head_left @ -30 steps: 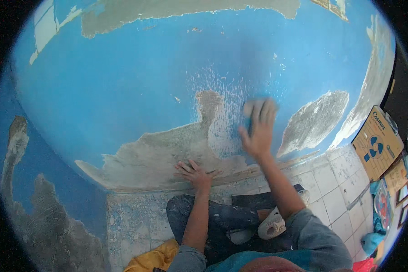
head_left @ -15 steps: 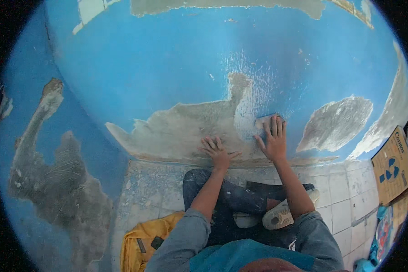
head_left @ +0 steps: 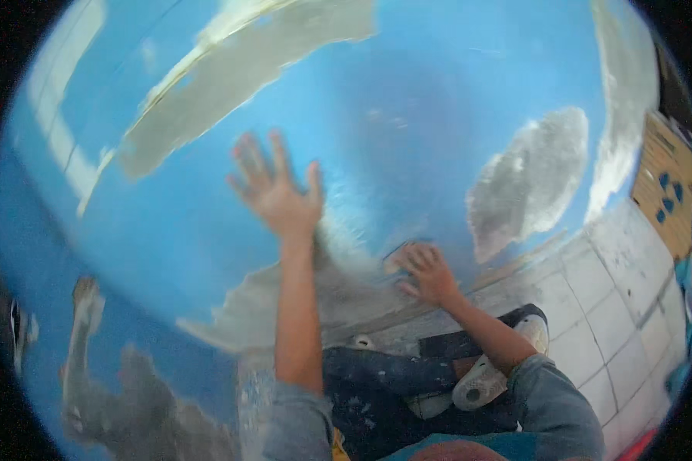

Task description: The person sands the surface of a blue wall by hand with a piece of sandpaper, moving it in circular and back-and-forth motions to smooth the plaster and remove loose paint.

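Note:
My left hand (head_left: 281, 192) is raised on the blue painted wall (head_left: 231, 223), fingers spread, with nothing in it. Lower and to the right, my right hand (head_left: 429, 273) presses a flat, pale sanding block (head_left: 393, 263) against the wall. The palm and fingers cover most of the block, and motion blurs them. Scuffed whitish paint (head_left: 354, 230) runs up and left of the block. Beside it, a bare grey plaster patch (head_left: 265, 307) spreads behind my left forearm.
Another grey patch (head_left: 530, 180) marks the wall at right. White floor tiles (head_left: 623, 315) meet the wall's foot, with a cardboard box (head_left: 665, 188) at far right. My folded legs and a pale shoe (head_left: 480, 384) are close below my hands.
My left hand has moved up and left from the low plaster patch onto blue paint. My right hand remains on the block low on the wall. The whole view has tilted and shifted.

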A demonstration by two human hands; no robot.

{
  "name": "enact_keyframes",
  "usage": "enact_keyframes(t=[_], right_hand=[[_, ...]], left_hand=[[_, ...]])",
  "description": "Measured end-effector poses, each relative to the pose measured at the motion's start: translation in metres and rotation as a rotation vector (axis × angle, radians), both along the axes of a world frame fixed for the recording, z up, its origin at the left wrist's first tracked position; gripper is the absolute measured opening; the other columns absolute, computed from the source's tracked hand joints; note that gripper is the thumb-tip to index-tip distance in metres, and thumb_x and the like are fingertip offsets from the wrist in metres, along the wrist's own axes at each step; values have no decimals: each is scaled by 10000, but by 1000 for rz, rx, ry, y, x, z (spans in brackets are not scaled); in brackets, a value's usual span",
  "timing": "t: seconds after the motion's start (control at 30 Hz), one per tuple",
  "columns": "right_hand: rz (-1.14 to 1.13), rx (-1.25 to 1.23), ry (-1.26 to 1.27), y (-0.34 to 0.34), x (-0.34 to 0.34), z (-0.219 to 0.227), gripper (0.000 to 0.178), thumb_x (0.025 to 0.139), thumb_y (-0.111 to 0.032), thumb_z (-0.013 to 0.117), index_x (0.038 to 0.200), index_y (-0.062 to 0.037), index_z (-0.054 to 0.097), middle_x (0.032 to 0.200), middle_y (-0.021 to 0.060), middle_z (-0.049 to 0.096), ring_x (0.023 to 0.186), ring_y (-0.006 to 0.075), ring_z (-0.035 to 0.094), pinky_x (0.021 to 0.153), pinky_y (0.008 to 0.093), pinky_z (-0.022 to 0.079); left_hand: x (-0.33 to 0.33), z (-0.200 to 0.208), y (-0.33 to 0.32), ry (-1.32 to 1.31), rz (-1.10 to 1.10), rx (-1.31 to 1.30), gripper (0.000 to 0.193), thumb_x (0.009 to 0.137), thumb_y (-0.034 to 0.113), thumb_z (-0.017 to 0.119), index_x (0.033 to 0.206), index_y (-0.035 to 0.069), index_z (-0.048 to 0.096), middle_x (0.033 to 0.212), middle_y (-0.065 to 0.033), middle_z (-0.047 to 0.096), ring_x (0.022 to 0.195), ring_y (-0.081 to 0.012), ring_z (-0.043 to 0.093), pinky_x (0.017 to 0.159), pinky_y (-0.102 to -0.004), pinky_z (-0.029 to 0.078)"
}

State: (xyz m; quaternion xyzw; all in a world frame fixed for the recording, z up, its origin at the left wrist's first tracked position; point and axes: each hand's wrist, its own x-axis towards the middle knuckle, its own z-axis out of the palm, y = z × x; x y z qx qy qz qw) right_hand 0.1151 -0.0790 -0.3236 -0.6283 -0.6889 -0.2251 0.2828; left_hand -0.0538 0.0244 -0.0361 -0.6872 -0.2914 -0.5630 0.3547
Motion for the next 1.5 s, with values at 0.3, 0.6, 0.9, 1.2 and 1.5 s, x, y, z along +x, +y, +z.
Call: enact_keyframes(t=[0.3, 0.6, 0.9, 1.2, 1.5], right_hand=[[126, 137, 111, 6, 3, -22, 539, 930, -504, 443, 1410, -265, 392, 1472, 24, 345, 1338, 196, 326, 1089, 496, 247], [64, 56, 54, -3, 15, -19, 550, 900, -421, 530, 1411, -265, 394, 1494, 45, 307, 1353, 242, 302, 1103, 485, 228], [44, 35, 22, -19, 5, -11, 671, 839, -460, 604, 1418, -206, 379, 1491, 91, 291, 1368, 278, 263, 1108, 532, 207], [49, 101, 18, -10, 0, -15, 687, 846, -466, 585, 1420, -155, 370, 1471, 153, 308, 1330, 338, 314, 1102, 561, 185], [-14, 100, -82, 0, -7, -27, 686, 805, -528, 610, 1252, -17, 515, 1401, 289, 319, 1296, 462, 296, 1053, 637, 180]], left_hand=[[0, -148, 2, 29, 179, -62, 631, 951, 390, 345, 1468, 48, 229, 1521, -211, 184, 1407, -388, 167, 1110, -576, 127], [-26, -308, -6, 418, 122, -472, 792, 836, 540, 534, 1423, 56, 313, 1501, -209, 211, 1366, -513, 122, 1044, -710, 80], [-61, -331, -51, 572, 132, -556, 725, 828, 501, 603, 1436, 195, 354, 1514, -75, 250, 1404, -346, 171, 1065, -684, 117], [-59, -308, -27, 265, 36, -544, 649, 847, 507, 575, 1394, 194, 420, 1487, -154, 281, 1388, -351, 215, 1071, -659, 136], [-58, -244, 18, -51, 7, -250, 596, 860, 513, 517, 1346, 172, 461, 1474, -183, 290, 1370, -395, 234, 1050, -694, 124]])
